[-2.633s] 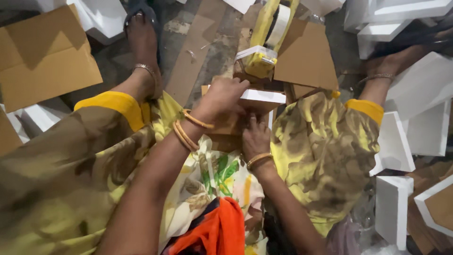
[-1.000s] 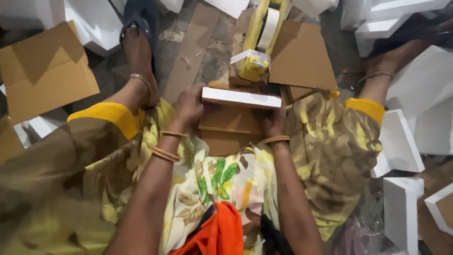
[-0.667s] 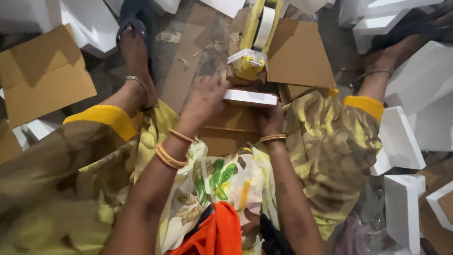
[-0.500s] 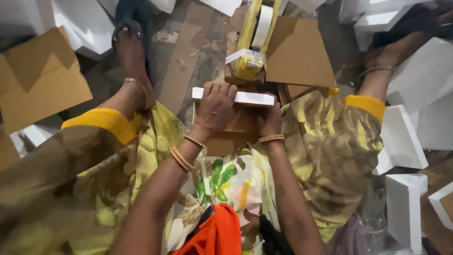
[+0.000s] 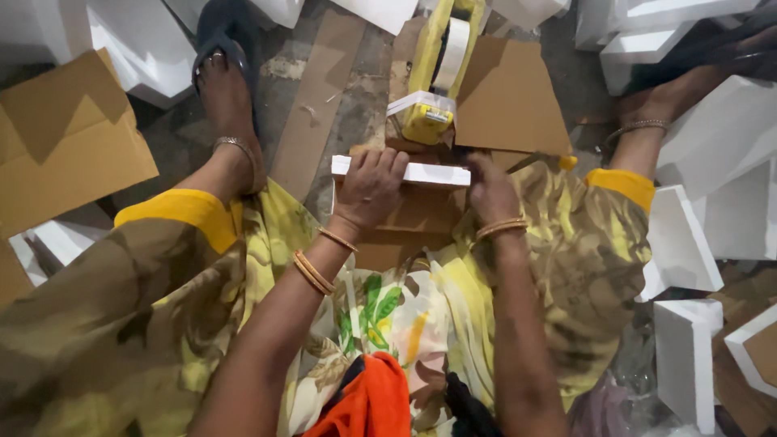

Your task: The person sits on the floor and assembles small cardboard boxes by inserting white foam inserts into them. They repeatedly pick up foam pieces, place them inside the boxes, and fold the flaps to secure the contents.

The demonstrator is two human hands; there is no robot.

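— Fingers [image 5: 380,162] of our left hand [image 5: 368,190] are curled over the top edge of the long white foam strip [image 5: 429,172], closed on it. Half a second ago that hand lay flatter on the strip; now the knuckles have rolled forward and the grip looks firmer.

— And our right hand [image 5: 490,190]?

— It has stayed at the strip's right end, fingers folded down behind it against the brown cardboard box [image 5: 409,222]. How tightly they close we cannot tell; the hand's back hides them.

— Where does the strip sit?

— Across the far top edge of the box, which rests on the floor between our knees, just before the yellow tape dispenser [image 5: 433,89]. We judge the strip is now seated and being pressed along that edge.

— The pose of our arms?

— Both forearms reach forward and slightly inward, wrists bent down, bangles [image 5: 312,271] slid up the left one. White foam blocks [image 5: 684,243] lie at the floor's right edge.
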